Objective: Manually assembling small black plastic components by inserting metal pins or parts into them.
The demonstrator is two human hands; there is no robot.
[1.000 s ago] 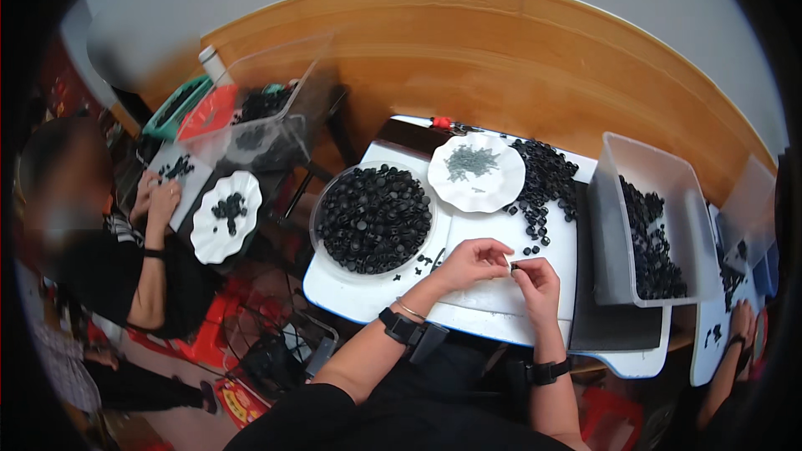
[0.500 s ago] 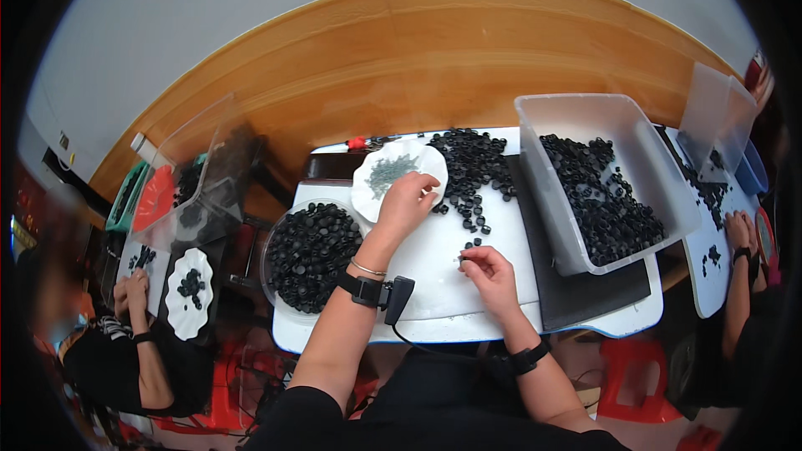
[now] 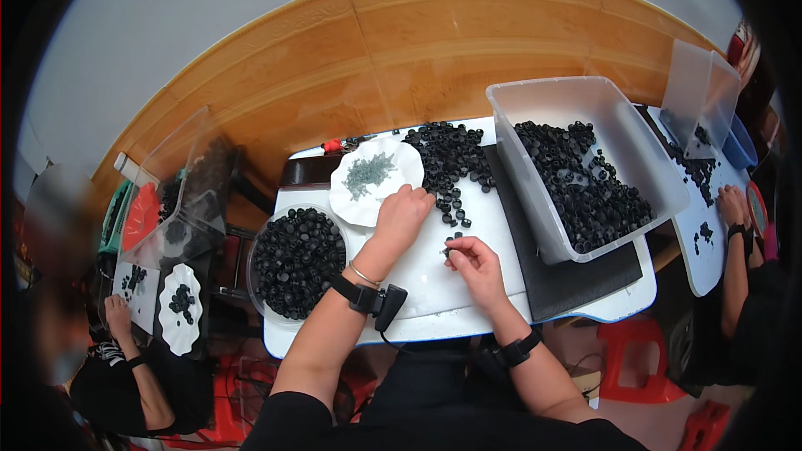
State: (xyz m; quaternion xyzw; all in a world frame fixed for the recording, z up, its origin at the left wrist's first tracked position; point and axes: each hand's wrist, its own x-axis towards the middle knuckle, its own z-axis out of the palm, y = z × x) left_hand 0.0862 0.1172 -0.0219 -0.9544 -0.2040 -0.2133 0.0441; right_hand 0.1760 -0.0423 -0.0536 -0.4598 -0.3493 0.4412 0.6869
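Observation:
My left hand (image 3: 404,215) is above the white table (image 3: 434,284), at the near right rim of a white wavy-edged plate (image 3: 342,199). Its fingers are curled together; anything in them is hidden. A pile of small pale greenish-grey pieces (image 3: 368,175) lies on that plate. My right hand (image 3: 479,271) pinches a small black cap (image 3: 449,251) between thumb and fingertips, a little nearer me. Just beyond lie several loose black caps (image 3: 454,215), trailing from a larger heap (image 3: 439,150) at the back.
Left of my left arm stands a round clear tub (image 3: 257,284) full of black caps. To the right, a large translucent bin (image 3: 652,171) of black parts rests on a black mat (image 3: 555,292). Co-workers' hands (image 3: 119,316) are at side tables; red stools (image 3: 626,363) stand below.
The view has shifted a little. My left hand has come off the plate toward its near right side, closer to my right hand, which keeps its pinch. The left co-worker's hands have parted.

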